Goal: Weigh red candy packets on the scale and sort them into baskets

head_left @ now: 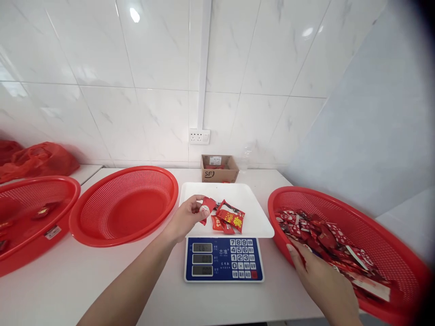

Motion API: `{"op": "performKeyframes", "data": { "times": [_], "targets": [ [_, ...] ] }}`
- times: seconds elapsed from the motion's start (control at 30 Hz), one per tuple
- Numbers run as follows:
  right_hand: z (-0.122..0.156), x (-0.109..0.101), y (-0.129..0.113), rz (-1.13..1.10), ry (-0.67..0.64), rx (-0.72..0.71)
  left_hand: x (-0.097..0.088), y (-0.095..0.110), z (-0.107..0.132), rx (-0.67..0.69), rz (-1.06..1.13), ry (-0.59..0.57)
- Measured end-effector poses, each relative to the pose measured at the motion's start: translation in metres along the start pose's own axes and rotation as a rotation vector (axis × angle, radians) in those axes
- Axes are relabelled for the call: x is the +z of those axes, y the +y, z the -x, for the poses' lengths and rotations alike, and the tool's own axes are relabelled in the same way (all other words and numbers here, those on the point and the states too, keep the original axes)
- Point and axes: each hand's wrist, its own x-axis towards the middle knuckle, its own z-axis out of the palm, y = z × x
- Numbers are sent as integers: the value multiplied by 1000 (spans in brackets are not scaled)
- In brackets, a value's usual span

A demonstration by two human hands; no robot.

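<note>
My left hand (189, 215) pinches a small red wrapped packet (206, 209) above the white tray (253, 194) of a digital scale (224, 260). Several other red packets (232, 218), some with yellow lettering, lie in a loose pile on that tray. On the right, my right hand (321, 278) grips the near rim of a red basket (306, 192), thumb on the outer side and fingers over the inside, partly hidden. Many red and dark packets (326, 242) fill the bottom of this basket.
Left of the scale stands another red basket (124, 206), with a third basket (54, 222) beyond it holding a few packets. Red plastic bags (44, 158) lie far left. Behind the tray is a cardboard box (220, 174) against the tiled wall (163, 122).
</note>
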Motion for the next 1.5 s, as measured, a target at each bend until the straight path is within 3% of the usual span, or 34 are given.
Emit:
{"op": "performKeyframes", "data": {
  "times": [0.13,0.23,0.3,0.43,0.53,0.63,0.77,0.87,0.93,1.03,1.23,1.5],
  "targets": [
    [-1,2,1,3,26,-7,5,6,9,26,204,56],
    [0,4,1,12,28,-2,0,13,15,53,163,182],
    [0,4,1,19,27,4,-12,18,20,102,-14,322],
    [1,4,1,25,26,3,-54,21,30,111,-595,635],
    [0,3,0,25,29,-3,-78,17,33,89,-1002,746],
    [-1,2,0,19,37,-7,-71,10,30,164,-1157,615],
    [-1,4,-1,21,38,4,-14,1,19,251,-1031,190],
    [-1,5,0,20,41,10,24,-4,9,250,-1029,45],
    [0,5,0,15,43,7,36,-6,3,226,-1047,-12],
    [1,4,0,17,39,0,37,-6,-3,157,-1023,-50],
    [-1,5,0,12,65,-11,21,-8,1,42,-837,-37],
    [0,5,0,30,70,-5,21,-5,2,37,-883,-23]
  ]
}}
